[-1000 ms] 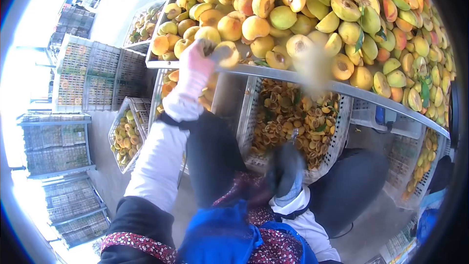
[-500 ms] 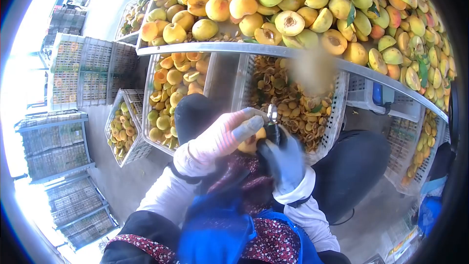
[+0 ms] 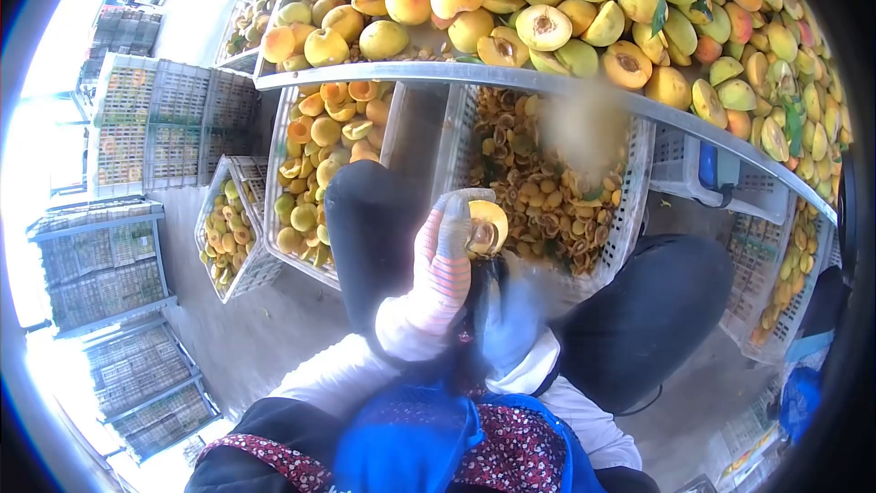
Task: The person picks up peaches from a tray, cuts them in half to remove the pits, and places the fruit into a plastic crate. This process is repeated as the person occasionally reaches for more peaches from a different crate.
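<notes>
My left hand (image 3: 443, 251), in a pale glove with grey fingertips, grips a yellow peach half (image 3: 489, 226) with its cut face and brown pit hollow showing. Just below and right, my right hand (image 3: 513, 324), gloved and blurred, is closed around a dark-handled tool (image 3: 486, 288); the tool's tip is hidden by the peach half. Both hands are between my knees, in front of a crate (image 3: 630, 210) of small brown and yellow pit pieces.
Above, a metal-edged table (image 3: 401, 72) bears piled peaches, many halved. A crate of peach halves (image 3: 324, 132) stands left of my knee, a smaller crate (image 3: 228, 228) further left. Stacked crates (image 3: 146, 128) line the left; more crates (image 3: 776, 283) stand right.
My left hand has turned more upright, bringing the peach half's cut face into view. My right hand has moved down and slightly left, and the tool's shiny metal end no longer shows.
</notes>
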The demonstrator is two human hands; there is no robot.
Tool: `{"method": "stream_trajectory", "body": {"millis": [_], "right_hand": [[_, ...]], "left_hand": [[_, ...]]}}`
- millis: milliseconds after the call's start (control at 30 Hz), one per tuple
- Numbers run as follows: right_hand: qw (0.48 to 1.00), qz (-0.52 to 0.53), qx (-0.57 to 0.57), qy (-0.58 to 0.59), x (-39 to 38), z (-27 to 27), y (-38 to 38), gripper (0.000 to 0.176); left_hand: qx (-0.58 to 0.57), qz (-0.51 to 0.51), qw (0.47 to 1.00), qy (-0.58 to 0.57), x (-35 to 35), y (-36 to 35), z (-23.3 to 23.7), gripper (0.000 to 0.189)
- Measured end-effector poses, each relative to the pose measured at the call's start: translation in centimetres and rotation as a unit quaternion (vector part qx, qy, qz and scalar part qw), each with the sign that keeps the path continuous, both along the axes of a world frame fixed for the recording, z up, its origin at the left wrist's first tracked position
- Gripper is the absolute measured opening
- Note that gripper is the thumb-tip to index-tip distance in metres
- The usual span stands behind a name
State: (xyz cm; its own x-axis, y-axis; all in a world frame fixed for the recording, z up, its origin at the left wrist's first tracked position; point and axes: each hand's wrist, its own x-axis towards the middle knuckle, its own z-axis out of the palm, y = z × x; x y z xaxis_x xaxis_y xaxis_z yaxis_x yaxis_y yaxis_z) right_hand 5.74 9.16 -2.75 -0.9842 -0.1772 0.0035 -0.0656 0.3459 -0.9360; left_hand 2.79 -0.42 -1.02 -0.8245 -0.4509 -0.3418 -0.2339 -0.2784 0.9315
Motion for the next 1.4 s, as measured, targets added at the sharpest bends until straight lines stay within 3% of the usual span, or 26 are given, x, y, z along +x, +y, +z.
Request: {"method": "stream_trajectory", "body": {"millis": [100, 300, 400, 433, 533, 567, 600, 700, 767, 933, 1033, 1100, 1233, 1333, 1400], "right_hand": [[0.999, -0.012, -0.023, -0.028, 0.1, 0.1, 0.1, 0.028], [0.995, 0.009, -0.076, -0.067, 0.6, -1.0, 0.6, 0.033], [0.986, 0.062, 0.049, 0.146, 0.6, -3.1, 1.6, 0.034], [0.981, 0.078, 0.109, 0.142, 0.9, -3.4, 1.8, 0.032], [0.992, 0.082, 0.030, -0.093, 0.0, -2.4, 2.4, 0.032], [0.996, 0.082, 0.024, -0.029, 0.7, -4.6, 2.2, 0.032], [0.992, 0.100, 0.016, -0.073, 0.4, -3.8, 2.0, 0.033], [0.973, 0.134, -0.034, -0.184, -0.9, -0.4, 1.3, 0.033], [0.976, 0.121, 0.007, -0.183, 0.2, -0.9, 0.8, 0.033], [0.982, 0.045, -0.029, -0.179, 1.4, -1.1, 0.3, 0.032], [0.999, 0.011, -0.007, -0.038, 3.2, -3.4, 0.0, 0.033], [0.997, 0.020, -0.001, 0.071, 1.3, -2.2, 0.3, 0.033], [0.998, 0.026, 0.058, 0.011, 1.6, -2.6, 0.6, 0.035], [0.993, 0.027, 0.006, -0.117, 0.9, -1.2, 0.6, 0.036], [0.990, 0.028, -0.028, -0.136, 0.5, -0.6, 0.8, 0.036]], "left_hand": [[0.001, 0.031, 0.999, 0.009, 0.0, 0.6, -0.2, 0.035], [0.009, -0.007, 1.000, 0.015, 0.4, 0.7, -0.8, 0.033], [-0.015, -0.018, 1.000, 0.011, 0.4, 0.7, -1.2, 0.032], [0.014, -0.033, 0.999, 0.000, 0.4, 0.5, -1.2, 0.031], [0.087, -0.149, 0.983, -0.069, -0.6, -1.9, 0.5, 0.034], [0.145, -0.174, 0.968, -0.106, -1.0, -3.0, 1.2, 0.038], [0.169, -0.231, 0.949, -0.136, -1.2, -4.5, 1.5, 0.041], [0.088, -0.324, 0.918, -0.214, -1.8, -6.4, 0.9, 0.043], [0.073, -0.296, 0.933, -0.192, -1.4, -6.0, 0.3, 0.041], [0.011, -0.167, 0.979, -0.114, -0.2, -3.0, -1.4, 0.037], [0.071, -0.072, 0.993, -0.052, 0.2, -1.2, -1.2, 0.035], [0.110, -0.004, 0.993, -0.042, -0.1, -0.4, -0.4, 0.033], [0.049, 0.028, 0.998, -0.003, 0.3, 0.2, -1.6, 0.029], [0.031, -0.003, 0.999, -0.008, 0.1, 0.4, -1.1, 0.027], [0.023, -0.005, 1.000, -0.005, 0.1, 0.5, -0.9, 0.027]]}}
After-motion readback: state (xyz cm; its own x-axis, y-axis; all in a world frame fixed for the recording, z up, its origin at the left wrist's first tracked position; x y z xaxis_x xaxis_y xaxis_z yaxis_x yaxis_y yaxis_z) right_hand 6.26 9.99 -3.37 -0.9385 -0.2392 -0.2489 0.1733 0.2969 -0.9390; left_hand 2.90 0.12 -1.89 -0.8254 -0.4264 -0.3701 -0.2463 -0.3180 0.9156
